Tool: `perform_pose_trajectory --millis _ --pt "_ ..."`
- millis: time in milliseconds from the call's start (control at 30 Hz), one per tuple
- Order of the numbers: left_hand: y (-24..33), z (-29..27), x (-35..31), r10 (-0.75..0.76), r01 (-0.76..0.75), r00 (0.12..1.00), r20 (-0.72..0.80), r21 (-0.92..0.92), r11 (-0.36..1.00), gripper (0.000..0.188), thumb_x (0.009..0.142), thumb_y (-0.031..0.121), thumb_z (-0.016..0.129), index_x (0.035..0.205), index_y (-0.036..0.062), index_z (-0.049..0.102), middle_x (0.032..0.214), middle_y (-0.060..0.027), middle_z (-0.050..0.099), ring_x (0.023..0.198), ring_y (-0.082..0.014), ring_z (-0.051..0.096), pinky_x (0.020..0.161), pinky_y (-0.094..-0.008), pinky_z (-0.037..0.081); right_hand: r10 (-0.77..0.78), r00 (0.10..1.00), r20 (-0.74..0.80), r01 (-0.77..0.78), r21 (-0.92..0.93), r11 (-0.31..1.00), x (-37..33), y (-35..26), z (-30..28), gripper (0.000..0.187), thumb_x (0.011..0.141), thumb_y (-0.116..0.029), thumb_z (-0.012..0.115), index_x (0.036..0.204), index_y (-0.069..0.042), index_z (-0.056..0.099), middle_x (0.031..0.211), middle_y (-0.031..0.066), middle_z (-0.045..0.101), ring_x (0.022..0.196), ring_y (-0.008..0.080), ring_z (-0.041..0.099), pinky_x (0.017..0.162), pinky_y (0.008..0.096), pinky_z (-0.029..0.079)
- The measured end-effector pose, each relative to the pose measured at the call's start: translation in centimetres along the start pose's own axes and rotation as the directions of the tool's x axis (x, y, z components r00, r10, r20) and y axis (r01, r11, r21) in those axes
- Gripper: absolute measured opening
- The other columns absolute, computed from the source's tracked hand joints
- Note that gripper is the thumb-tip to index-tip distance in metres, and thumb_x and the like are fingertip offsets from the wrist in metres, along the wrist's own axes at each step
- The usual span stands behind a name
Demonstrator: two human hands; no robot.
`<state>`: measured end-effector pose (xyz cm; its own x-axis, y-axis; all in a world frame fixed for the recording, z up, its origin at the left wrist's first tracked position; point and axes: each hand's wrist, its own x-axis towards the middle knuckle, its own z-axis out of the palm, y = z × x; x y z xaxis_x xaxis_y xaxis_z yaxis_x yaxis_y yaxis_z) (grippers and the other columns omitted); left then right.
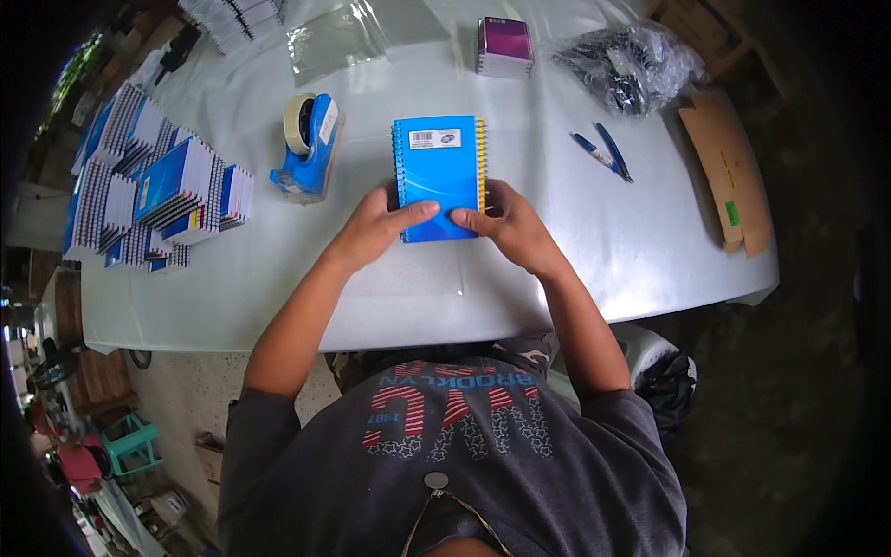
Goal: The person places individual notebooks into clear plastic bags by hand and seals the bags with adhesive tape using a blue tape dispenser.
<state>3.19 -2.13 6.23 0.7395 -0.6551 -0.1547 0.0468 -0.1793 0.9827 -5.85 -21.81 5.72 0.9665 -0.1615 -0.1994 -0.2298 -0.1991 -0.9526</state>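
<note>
Both of my hands hold a blue spiral notebook (441, 176) upright over the table in front of me, with a white barcode label near its top. White coils run down its left edge and yellow coils show along the right, so more than one notebook may be there. My left hand (379, 227) grips the lower left side, its thumb on the cover. On the lower right side, my right hand (515, 227) does the same. The fingers of both hands are hidden behind the notebook. A blue tape dispenser (316, 153) stands left of my hands.
Stacks of spiral notebooks (153, 186) fill the table's left side. Farther back are clear plastic sheets (334, 46), a small purple notebook stack (504, 46) and a crumpled plastic bag (636, 70). Pens (603, 153) and a cardboard piece (724, 172) lie to the right.
</note>
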Motion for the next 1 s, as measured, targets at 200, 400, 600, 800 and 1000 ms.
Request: perform_pose_trajectory --millis 200,400,600,800,1000 --pt "-2.1 -0.4 0.0 -0.404 0.402 0.908 0.113 0.035 0.915 0.067 0.075 0.061 0.067 0.108 0.0028 0.064 0.094 -0.0102 0.067 0.080 -0.0161 0.063 0.070 -0.0258 0.050 0.209 0.967 0.145 -0.190 -0.135 0.972 0.2 1.1 0.1 0.073 0.080 -0.056 0.068 0.106 0.012 0.060 0.082 0.0160 0.064 0.067 0.0178 0.058 0.061 0.0294 0.048" --pt "-2.0 0.9 -1.0 -0.412 0.413 0.910 0.032 -0.025 0.910 0.067 0.075 0.060 0.067 0.109 0.0015 0.064 0.093 -0.0104 0.067 0.079 -0.0148 0.062 0.064 -0.0263 0.051 0.189 0.960 0.205 -0.170 -0.105 0.980 0.3 1.1 -0.6 0.074 0.080 -0.056 0.067 0.107 0.013 0.059 0.079 0.0152 0.063 0.067 0.0179 0.059 0.061 0.0296 0.048" --pt "-1.1 0.3 -1.1 -0.367 0.367 0.930 0.015 0.003 0.930 0.068 0.075 0.060 0.067 0.110 0.0013 0.063 0.093 -0.0110 0.067 0.079 -0.0168 0.063 0.065 -0.0276 0.051 0.148 0.981 0.128 -0.132 -0.127 0.983 -0.6 0.7 0.0 0.073 0.082 -0.056 0.065 0.106 0.013 0.060 0.076 0.0142 0.063 0.067 0.0182 0.060 0.062 0.0300 0.049" --pt "-2.0 -0.2 -0.5 -0.439 0.437 0.892 0.103 0.044 0.898 0.067 0.075 0.061 0.067 0.106 0.0021 0.065 0.090 -0.0100 0.067 0.076 -0.0167 0.062 0.064 -0.0275 0.050 0.230 0.960 0.159 -0.198 -0.196 0.961 -0.6 0.5 0.0 0.067 0.084 -0.056 0.062 0.095 0.010 0.061 0.075 0.0143 0.063 0.068 0.0194 0.061 0.063 0.0316 0.049" --pt "-2.3 -0.1 -0.1 -0.412 0.417 0.903 0.126 -0.018 0.909 0.065 0.076 0.061 0.065 0.102 0.0018 0.066 0.087 -0.0092 0.066 0.071 -0.0145 0.061 0.065 -0.0275 0.052 0.214 0.968 0.130 -0.128 -0.478 0.869 -0.4 -2.0 0.0 0.066 0.090 -0.053 0.054 0.094 0.012 0.061 0.081 0.0244 0.066 0.077 0.0345 0.066 0.072 0.0414 0.050"
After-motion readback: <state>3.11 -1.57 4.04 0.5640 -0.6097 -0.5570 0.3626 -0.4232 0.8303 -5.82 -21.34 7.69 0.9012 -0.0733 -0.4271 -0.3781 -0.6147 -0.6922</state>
